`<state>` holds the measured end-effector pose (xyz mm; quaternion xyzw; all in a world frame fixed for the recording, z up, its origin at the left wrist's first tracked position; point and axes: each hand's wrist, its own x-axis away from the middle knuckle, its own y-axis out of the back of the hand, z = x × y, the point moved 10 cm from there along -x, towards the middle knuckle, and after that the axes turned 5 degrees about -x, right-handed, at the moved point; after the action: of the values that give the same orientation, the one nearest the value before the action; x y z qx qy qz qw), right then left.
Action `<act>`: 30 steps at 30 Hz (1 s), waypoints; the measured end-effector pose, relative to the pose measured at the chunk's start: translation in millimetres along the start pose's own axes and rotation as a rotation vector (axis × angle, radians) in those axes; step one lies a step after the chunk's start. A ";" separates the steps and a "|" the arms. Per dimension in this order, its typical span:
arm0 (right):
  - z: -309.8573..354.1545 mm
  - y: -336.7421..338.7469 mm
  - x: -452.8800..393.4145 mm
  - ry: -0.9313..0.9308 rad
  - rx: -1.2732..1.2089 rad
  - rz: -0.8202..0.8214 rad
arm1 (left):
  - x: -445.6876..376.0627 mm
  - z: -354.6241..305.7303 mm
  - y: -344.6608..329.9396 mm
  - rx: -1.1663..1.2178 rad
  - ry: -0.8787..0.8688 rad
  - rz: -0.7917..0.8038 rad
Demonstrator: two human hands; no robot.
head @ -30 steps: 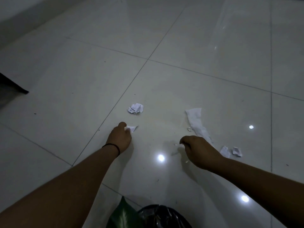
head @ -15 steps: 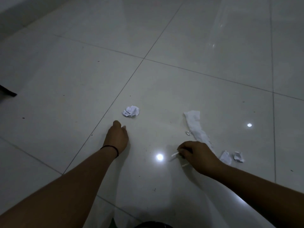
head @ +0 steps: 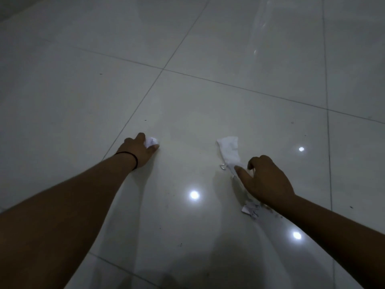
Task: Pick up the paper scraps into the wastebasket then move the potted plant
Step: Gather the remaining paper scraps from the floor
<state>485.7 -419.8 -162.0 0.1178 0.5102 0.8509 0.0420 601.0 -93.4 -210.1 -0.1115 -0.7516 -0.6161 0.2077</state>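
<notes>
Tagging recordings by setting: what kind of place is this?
Probably an indoor room: glossy tiled floor with grout lines, reflected ceiling lights, and paper scraps on it.

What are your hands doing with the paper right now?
Left hand grips a crumpled paper ball. Right hand pinches the long paper strip. Small scraps lie beside the right wrist. Wastebasket not in view.
</notes>
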 end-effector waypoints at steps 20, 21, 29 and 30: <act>22.8 -48.8 -28.2 0.190 0.132 0.208 | 91.2 -47.8 -1.5 0.412 -0.184 -0.024; 22.5 -36.0 -26.4 0.175 0.073 0.191 | 93.7 -51.8 0.4 0.447 -0.172 -0.017; -9.9 61.8 5.3 0.155 -0.079 -0.019 | 111.6 -87.8 11.6 0.591 -0.074 -0.022; -18.2 70.1 7.4 0.131 -0.078 -0.038 | 115.9 -98.0 14.7 0.560 -0.118 -0.042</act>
<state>477.5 -467.4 -107.5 0.0504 0.4805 0.8750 0.0293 521.4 -195.8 -129.9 -0.0699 -0.9054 -0.3811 0.1738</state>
